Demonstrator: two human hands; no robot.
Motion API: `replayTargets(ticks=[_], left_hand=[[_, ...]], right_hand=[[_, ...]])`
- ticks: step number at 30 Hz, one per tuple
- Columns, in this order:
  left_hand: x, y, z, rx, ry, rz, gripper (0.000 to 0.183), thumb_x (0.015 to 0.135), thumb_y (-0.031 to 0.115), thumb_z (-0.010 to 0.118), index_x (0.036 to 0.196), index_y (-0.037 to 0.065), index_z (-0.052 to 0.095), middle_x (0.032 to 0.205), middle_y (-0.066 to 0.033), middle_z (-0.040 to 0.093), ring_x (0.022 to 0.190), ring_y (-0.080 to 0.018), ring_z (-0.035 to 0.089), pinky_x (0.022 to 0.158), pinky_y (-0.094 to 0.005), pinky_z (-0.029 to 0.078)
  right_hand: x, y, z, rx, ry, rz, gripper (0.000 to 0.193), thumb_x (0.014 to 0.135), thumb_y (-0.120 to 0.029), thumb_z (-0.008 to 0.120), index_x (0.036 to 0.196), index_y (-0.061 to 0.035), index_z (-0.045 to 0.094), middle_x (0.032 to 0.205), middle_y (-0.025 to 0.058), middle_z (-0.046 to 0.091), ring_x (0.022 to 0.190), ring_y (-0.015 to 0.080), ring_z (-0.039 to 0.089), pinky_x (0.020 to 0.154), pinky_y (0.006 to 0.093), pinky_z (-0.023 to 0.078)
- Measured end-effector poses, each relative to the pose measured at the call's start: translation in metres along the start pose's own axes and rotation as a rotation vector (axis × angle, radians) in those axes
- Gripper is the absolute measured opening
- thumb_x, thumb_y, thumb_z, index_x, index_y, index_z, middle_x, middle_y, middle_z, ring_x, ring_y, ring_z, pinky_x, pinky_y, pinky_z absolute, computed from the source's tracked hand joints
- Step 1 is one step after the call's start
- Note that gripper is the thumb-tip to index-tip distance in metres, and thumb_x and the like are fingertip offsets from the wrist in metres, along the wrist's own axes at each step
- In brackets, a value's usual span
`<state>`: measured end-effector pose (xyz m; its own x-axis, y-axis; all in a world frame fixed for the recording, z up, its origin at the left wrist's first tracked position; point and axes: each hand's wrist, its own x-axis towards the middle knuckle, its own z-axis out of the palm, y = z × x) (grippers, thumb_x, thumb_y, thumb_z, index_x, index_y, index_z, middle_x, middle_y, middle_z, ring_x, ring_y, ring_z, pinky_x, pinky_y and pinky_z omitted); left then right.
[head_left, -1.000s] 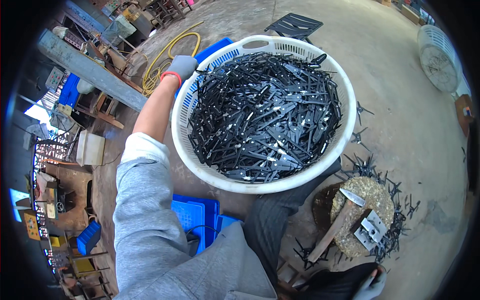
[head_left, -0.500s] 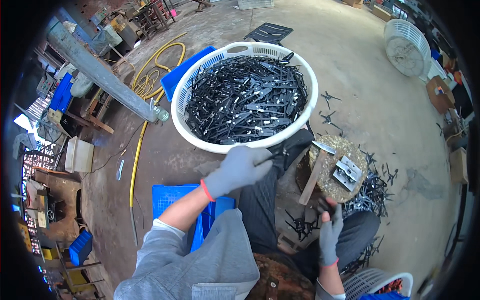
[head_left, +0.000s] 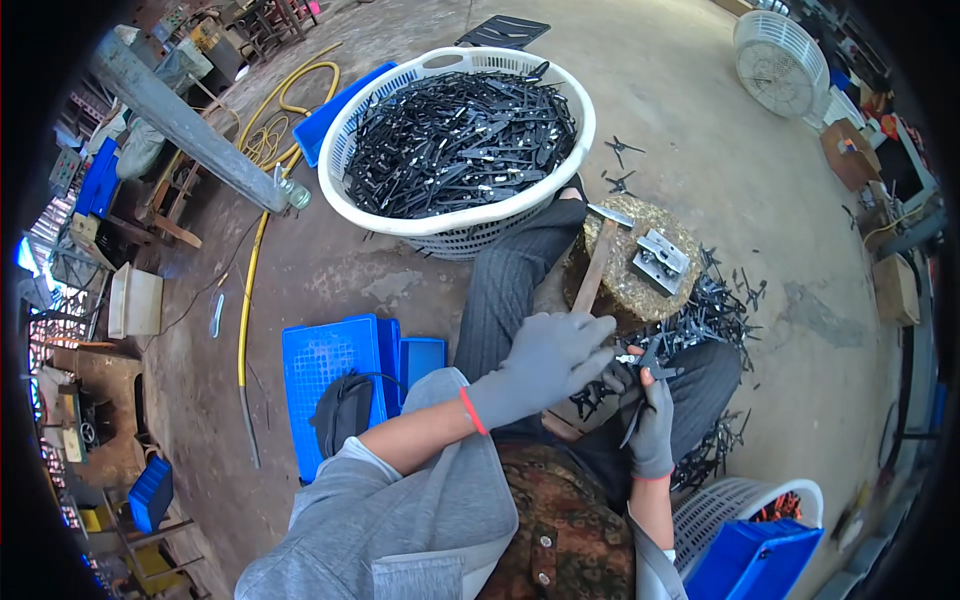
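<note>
My left hand (head_left: 555, 365), in a grey glove, reaches across my lap toward my right hand, fingers outstretched, with nothing visible in them. My right hand (head_left: 652, 425), gloved with bare fingertips, grips a slim black part (head_left: 652, 362) that has spread arms and a small silvery tip. Just beyond the hands stands a round stump (head_left: 655, 215). On it lie a hammer (head_left: 595, 268) with a wooden handle and a metal block fixture (head_left: 660, 262). Many similar black parts (head_left: 725, 325) are heaped on the floor beside the stump.
A large white basket (head_left: 455, 222) full of black parts stands ahead. Blue crates (head_left: 330, 375) sit at my left, a black pouch (head_left: 340, 415) on them. Near my right are a white basket (head_left: 705, 510) and a blue bin (head_left: 750, 555). A yellow hose (head_left: 250, 300) runs along the floor.
My left hand has come back from near the large basket's rim toward my right hand. The view has shifted, so the basket and stump appear higher, and the pouch now shows.
</note>
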<state>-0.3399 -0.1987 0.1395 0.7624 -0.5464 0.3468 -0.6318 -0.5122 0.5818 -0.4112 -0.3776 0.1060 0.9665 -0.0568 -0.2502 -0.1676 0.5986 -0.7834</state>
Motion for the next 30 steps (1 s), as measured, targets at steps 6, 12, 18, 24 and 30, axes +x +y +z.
replayTargets(ticks=[6,12,18,24,30], left_hand=[[-0.033,-0.001,0.012,-0.700,-0.610,-0.623,0.038,0.095,0.035,0.044,0.086,0.002,0.059,0.060,-0.0039,0.056,0.048,-0.0108,0.052,0.048,-0.0251,0.045],[-0.038,0.007,0.009,-0.983,-0.409,-0.708,0.048,0.097,0.041,0.038,0.077,0.002,0.058,0.053,-0.0029,0.053,0.042,-0.0074,0.048,0.041,-0.0193,0.038],[-0.033,0.028,0.033,-1.083,-0.436,-0.694,0.043,0.097,0.033,0.042,0.077,0.000,0.059,0.052,-0.0029,0.054,0.038,-0.0090,0.048,0.037,-0.0206,0.038],[-0.030,0.031,0.032,-0.830,-0.915,-0.628,0.047,0.096,0.036,0.043,0.076,-0.003,0.063,0.056,-0.0070,0.058,0.043,-0.0124,0.054,0.041,-0.0219,0.043],[-0.018,-0.005,0.009,-0.927,-0.311,-0.748,0.031,0.091,0.023,0.052,0.106,-0.004,0.057,0.089,-0.0081,0.064,0.076,-0.0102,0.061,0.070,-0.0238,0.049]], right_hand=[[-0.006,-0.010,-0.004,-0.032,-0.078,0.016,0.043,0.094,-0.027,0.047,0.126,0.0030,0.043,0.117,0.0165,0.056,0.110,0.0242,0.054,0.094,0.0376,0.043],[-0.007,-0.010,0.001,0.364,-0.338,0.084,0.057,0.095,-0.039,0.042,0.134,0.0024,0.035,0.134,0.0208,0.041,0.126,0.0301,0.039,0.108,0.0426,0.026],[-0.016,0.006,0.005,0.251,-0.318,0.088,0.053,0.096,-0.041,0.041,0.132,-0.0034,0.034,0.105,0.0153,0.056,0.094,0.0246,0.057,0.084,0.0382,0.045],[-0.016,0.013,-0.004,-0.012,-0.029,0.113,0.033,0.099,-0.038,0.037,0.097,-0.0064,0.045,0.073,0.0024,0.048,0.067,0.0152,0.054,0.062,0.0273,0.045],[-0.020,0.018,-0.015,0.017,-0.100,0.256,0.040,0.099,-0.040,0.037,0.089,-0.0046,0.052,0.064,0.0004,0.046,0.059,0.0119,0.050,0.057,0.0243,0.041]])
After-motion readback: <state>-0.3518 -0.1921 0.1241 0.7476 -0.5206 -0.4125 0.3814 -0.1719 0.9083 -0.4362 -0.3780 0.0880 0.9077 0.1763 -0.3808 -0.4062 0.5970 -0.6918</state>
